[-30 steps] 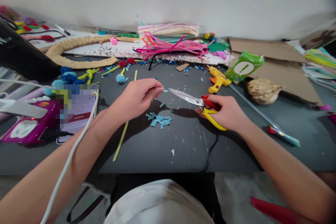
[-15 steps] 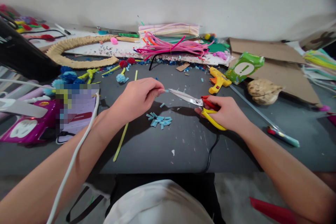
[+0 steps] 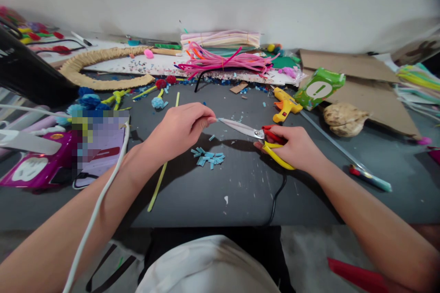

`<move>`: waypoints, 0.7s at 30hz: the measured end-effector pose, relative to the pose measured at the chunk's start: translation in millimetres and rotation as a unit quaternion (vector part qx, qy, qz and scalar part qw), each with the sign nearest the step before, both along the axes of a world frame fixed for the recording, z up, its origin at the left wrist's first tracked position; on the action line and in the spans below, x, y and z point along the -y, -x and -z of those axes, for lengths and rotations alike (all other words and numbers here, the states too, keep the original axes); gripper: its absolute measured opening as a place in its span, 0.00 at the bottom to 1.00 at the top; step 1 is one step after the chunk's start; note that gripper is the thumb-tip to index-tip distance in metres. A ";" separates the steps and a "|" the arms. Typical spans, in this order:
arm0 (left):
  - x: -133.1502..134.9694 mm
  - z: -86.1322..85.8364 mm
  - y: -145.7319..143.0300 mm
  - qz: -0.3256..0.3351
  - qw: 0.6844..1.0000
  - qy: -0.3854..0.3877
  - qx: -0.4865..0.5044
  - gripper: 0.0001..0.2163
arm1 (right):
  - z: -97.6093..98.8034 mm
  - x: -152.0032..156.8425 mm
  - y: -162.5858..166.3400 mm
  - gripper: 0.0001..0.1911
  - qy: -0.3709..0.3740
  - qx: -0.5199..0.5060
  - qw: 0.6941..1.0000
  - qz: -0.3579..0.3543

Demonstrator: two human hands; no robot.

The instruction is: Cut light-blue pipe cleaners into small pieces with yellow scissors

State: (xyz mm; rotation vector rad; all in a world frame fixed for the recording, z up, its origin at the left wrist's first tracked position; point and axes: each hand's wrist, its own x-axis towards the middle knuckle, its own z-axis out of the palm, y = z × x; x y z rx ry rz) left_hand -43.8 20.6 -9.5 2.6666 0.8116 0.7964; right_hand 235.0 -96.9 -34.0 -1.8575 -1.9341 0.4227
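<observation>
My left hand (image 3: 178,127) hovers over the dark table (image 3: 240,187) with its fingertips pinched together; what they hold is too small to make out. My right hand (image 3: 297,147) grips scissors (image 3: 256,133) with red and yellow handles. Their blades are closed and point left, the tip touching my left fingertips. Just below, a small pile of cut light-blue bits (image 3: 208,157) lies on the table. A thin yellow-green stick (image 3: 163,169) lies under my left wrist.
A yellow glue gun (image 3: 284,104), a green packet (image 3: 319,88) and a brown husk (image 3: 343,119) lie at right. Pink pipe cleaners (image 3: 223,60) and a woven ring (image 3: 99,66) lie at the back. A white cable (image 3: 99,201) crosses my left arm. A purple case (image 3: 37,167) sits left.
The light-blue piece that stuck out of my left fingertips no longer shows. The scissor tip has moved up against those fingers. Both hands stay where they were.
</observation>
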 end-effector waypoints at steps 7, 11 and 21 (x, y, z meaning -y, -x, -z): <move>0.7 0.3 0.0 -0.002 1.000 0.017 0.017 0.10 | -2.5 -0.5 0.5 0.19 0.002 0.017 1.000 0.008; 2.4 0.5 -0.6 -0.001 0.999 0.036 0.025 0.09 | -2.2 0.0 0.9 0.20 0.003 0.010 1.000 0.015; 2.7 -0.8 -0.3 0.000 0.999 0.046 0.015 0.11 | 0.7 1.2 0.3 0.20 -0.001 -0.022 1.000 0.012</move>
